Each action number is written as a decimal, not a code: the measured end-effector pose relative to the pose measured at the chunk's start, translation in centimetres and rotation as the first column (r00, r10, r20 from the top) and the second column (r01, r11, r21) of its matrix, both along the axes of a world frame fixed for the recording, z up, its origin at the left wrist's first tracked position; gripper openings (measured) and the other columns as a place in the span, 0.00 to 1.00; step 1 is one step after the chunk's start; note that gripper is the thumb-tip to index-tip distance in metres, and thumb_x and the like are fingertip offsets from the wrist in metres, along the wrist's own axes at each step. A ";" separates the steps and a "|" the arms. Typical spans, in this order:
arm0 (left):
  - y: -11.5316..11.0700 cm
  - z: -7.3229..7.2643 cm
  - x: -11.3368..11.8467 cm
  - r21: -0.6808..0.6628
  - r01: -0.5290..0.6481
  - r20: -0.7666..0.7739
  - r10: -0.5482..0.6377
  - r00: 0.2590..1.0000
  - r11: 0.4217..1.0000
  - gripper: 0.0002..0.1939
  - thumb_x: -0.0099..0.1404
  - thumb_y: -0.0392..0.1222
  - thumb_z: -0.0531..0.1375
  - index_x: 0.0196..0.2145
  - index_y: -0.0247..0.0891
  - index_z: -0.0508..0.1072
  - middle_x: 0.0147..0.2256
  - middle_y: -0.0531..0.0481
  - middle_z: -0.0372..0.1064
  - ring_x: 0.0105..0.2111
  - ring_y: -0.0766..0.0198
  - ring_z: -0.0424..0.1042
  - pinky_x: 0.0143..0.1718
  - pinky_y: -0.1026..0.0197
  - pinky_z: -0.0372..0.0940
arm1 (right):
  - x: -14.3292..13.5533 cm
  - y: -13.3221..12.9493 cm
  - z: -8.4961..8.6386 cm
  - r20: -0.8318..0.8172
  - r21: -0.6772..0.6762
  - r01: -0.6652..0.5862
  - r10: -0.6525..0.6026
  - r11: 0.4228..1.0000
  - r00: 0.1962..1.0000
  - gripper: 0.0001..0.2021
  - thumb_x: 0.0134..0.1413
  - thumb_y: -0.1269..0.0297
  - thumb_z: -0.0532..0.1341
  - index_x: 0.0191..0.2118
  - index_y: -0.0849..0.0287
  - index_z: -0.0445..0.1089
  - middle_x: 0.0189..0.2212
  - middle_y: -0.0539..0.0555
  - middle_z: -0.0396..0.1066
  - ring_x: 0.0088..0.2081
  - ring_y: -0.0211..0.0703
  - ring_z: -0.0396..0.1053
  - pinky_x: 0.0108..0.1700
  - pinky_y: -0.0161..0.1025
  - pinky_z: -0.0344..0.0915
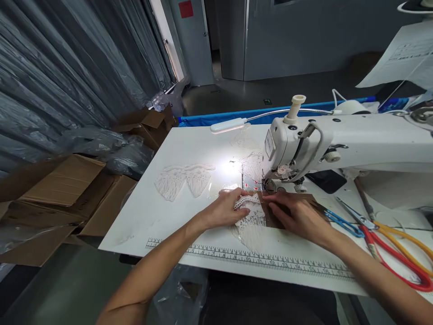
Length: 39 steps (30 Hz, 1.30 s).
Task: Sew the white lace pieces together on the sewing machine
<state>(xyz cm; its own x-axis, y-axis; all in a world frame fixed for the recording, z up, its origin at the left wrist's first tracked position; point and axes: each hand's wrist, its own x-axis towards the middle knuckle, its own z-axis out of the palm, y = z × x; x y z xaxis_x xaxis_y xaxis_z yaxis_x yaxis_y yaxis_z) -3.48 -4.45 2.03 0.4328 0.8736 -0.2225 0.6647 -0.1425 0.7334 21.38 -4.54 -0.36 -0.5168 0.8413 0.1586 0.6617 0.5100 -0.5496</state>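
A white lace piece (pixel 252 219) with a scalloped upper edge lies below the presser foot (pixel 269 185) of the white sewing machine (pixel 280 144). My left hand (pixel 225 207) is closed on its left side, thumb and fingers on the lace. Under my right hand (pixel 294 212) lies a flat brown sheet (pixel 275 221). The right fingertips are drawn together close to the lace's right edge, just in front of the foot; what they pinch is too small to make out. More lace (pixel 252 167) lies behind and left of the foot.
Two joined lace triangles (pixel 184 178) lie at left on the white table (pixel 135 225). A ruler strip (pixel 253 258) runs along the front edge. Blue thread snips (pixel 345 223) and red-and-orange-handled scissors (pixel 389 239) lie at right. Open cardboard boxes (pixel 67 189) stand left, below table height.
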 end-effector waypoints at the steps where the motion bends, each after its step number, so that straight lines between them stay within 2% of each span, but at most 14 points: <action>1: 0.0 -0.1 0.1 0.004 -0.010 0.000 0.010 1.000 1.000 0.23 0.63 0.50 0.60 0.54 0.41 0.68 0.51 0.41 0.68 0.55 0.45 0.65 0.48 0.49 0.66 | -0.1 -0.2 -0.4 0.022 0.054 -0.063 0.062 0.997 0.998 0.17 0.65 0.61 0.51 0.53 0.57 0.70 0.47 0.59 0.72 0.46 0.51 0.71 0.48 0.47 0.68; 3: -0.1 -0.1 0.4 0.016 -0.040 -0.006 0.040 0.999 0.999 0.23 0.63 0.49 0.60 0.54 0.41 0.67 0.49 0.41 0.69 0.53 0.46 0.66 0.46 0.50 0.67 | -0.5 -0.4 -1.2 0.114 0.181 -0.110 0.090 0.977 0.989 0.18 0.66 0.63 0.50 0.56 0.57 0.68 0.48 0.62 0.70 0.48 0.53 0.68 0.49 0.51 0.66; 5: -0.3 0.2 0.5 0.018 -0.063 -0.027 0.064 0.998 0.998 0.25 0.63 0.50 0.60 0.56 0.40 0.65 0.48 0.39 0.70 0.51 0.46 0.68 0.44 0.50 0.67 | -0.7 -0.3 -2.0 0.227 0.297 -0.125 0.057 0.947 0.972 0.19 0.64 0.67 0.50 0.58 0.56 0.66 0.45 0.63 0.68 0.45 0.55 0.67 0.45 0.53 0.67; 9: -0.6 1.0 0.5 -0.006 -0.077 -0.056 0.076 0.996 0.997 0.33 0.62 0.52 0.61 0.61 0.38 0.59 0.48 0.35 0.69 0.47 0.46 0.71 0.42 0.50 0.67 | -0.5 0.2 -2.6 0.302 0.386 -0.171 0.051 0.907 0.952 0.21 0.65 0.70 0.49 0.60 0.56 0.64 0.44 0.63 0.66 0.40 0.52 0.66 0.41 0.50 0.65; 13: -0.4 1.1 0.5 0.031 -0.113 -0.027 0.114 0.993 0.993 0.31 0.64 0.52 0.60 0.61 0.38 0.60 0.46 0.38 0.71 0.45 0.49 0.73 0.45 0.50 0.67 | -0.4 0.6 -2.6 0.238 0.377 -0.149 0.059 0.914 0.969 0.19 0.65 0.67 0.49 0.58 0.55 0.66 0.45 0.63 0.65 0.43 0.53 0.65 0.43 0.50 0.65; 17: 0.3 0.2 0.6 0.053 -0.185 -0.007 0.186 0.983 0.981 0.30 0.62 0.52 0.63 0.58 0.39 0.64 0.47 0.39 0.70 0.46 0.49 0.73 0.45 0.51 0.69 | -0.8 1.1 -2.4 0.272 0.363 -0.115 0.013 0.925 0.962 0.21 0.63 0.68 0.49 0.59 0.57 0.65 0.42 0.63 0.65 0.39 0.52 0.66 0.40 0.50 0.66; 19: 0.5 -0.1 0.6 0.034 -0.204 0.018 0.203 0.979 0.978 0.30 0.62 0.52 0.64 0.58 0.40 0.65 0.48 0.40 0.70 0.40 0.53 0.75 0.43 0.53 0.70 | -0.7 1.3 -2.2 0.263 0.348 -0.118 0.024 0.930 0.965 0.22 0.64 0.68 0.48 0.61 0.59 0.64 0.42 0.65 0.65 0.39 0.53 0.66 0.39 0.50 0.67; 21: 0.6 -0.3 0.5 0.000 -0.211 0.047 0.211 0.976 0.977 0.30 0.62 0.52 0.64 0.58 0.41 0.64 0.49 0.40 0.69 0.31 0.60 0.76 0.39 0.55 0.71 | -0.5 1.4 -1.9 0.204 0.318 -0.122 0.058 0.940 0.977 0.22 0.64 0.68 0.48 0.62 0.61 0.62 0.42 0.65 0.67 0.41 0.54 0.67 0.40 0.50 0.68; 23: 0.6 -0.3 0.4 -0.040 -0.216 0.067 0.218 0.974 0.976 0.30 0.62 0.52 0.64 0.58 0.41 0.63 0.50 0.40 0.68 0.23 0.67 0.73 0.34 0.57 0.71 | -0.2 1.2 -1.7 0.122 0.289 -0.114 0.081 0.951 0.989 0.22 0.64 0.68 0.49 0.62 0.60 0.62 0.42 0.63 0.68 0.42 0.53 0.68 0.41 0.49 0.69; 25: 0.7 -0.2 0.4 -0.067 -0.225 0.071 0.230 0.971 0.972 0.30 0.61 0.51 0.65 0.58 0.41 0.63 0.51 0.40 0.67 0.18 0.70 0.71 0.29 0.59 0.71 | -0.1 0.9 -1.6 0.064 0.271 -0.098 0.083 0.957 0.994 0.22 0.64 0.69 0.50 0.61 0.58 0.63 0.41 0.61 0.69 0.42 0.52 0.68 0.42 0.49 0.69; 30: 0.9 -0.1 0.6 -0.083 -0.244 0.047 0.249 0.967 0.966 0.31 0.59 0.52 0.66 0.57 0.41 0.64 0.49 0.41 0.68 0.18 0.71 0.70 0.26 0.61 0.70 | -0.3 0.3 -2.5 0.037 0.264 -0.065 0.057 0.962 0.998 0.20 0.62 0.70 0.53 0.57 0.55 0.69 0.43 0.60 0.70 0.44 0.54 0.66 0.47 0.55 0.66; 33: 1.0 -0.2 0.5 -0.077 -0.257 0.020 0.259 0.966 0.963 0.32 0.58 0.55 0.66 0.57 0.42 0.65 0.50 0.41 0.67 0.19 0.70 0.70 0.26 0.60 0.69 | -0.2 0.2 -2.9 0.022 0.263 -0.064 0.061 0.963 0.998 0.19 0.60 0.72 0.54 0.55 0.56 0.71 0.45 0.61 0.69 0.47 0.54 0.65 0.49 0.54 0.65; 36: 1.0 -0.5 0.2 -0.045 -0.237 0.019 0.238 0.971 0.970 0.33 0.60 0.58 0.64 0.58 0.43 0.64 0.49 0.42 0.68 0.23 0.67 0.72 0.30 0.60 0.70 | 0.0 0.2 -2.8 0.024 0.264 -0.067 0.063 0.962 0.998 0.20 0.60 0.72 0.53 0.56 0.58 0.70 0.46 0.62 0.69 0.47 0.54 0.65 0.49 0.54 0.66; 39: 1.0 -0.6 -0.1 -0.061 -0.208 0.041 0.211 0.977 0.976 0.30 0.64 0.57 0.60 0.60 0.43 0.61 0.47 0.44 0.69 0.24 0.67 0.73 0.28 0.61 0.69 | 0.1 0.1 -2.5 0.057 0.256 -0.102 0.090 0.961 0.994 0.21 0.61 0.71 0.53 0.59 0.55 0.66 0.45 0.60 0.69 0.45 0.53 0.65 0.48 0.54 0.65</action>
<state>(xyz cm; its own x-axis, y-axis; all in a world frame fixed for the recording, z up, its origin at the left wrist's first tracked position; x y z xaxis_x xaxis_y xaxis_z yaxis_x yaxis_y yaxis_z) -3.58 -3.42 1.45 0.2528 0.9327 -0.2572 0.6403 0.0380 0.7672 21.44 -4.40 -2.89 -0.6045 0.7209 0.3389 0.6236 0.6930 -0.3619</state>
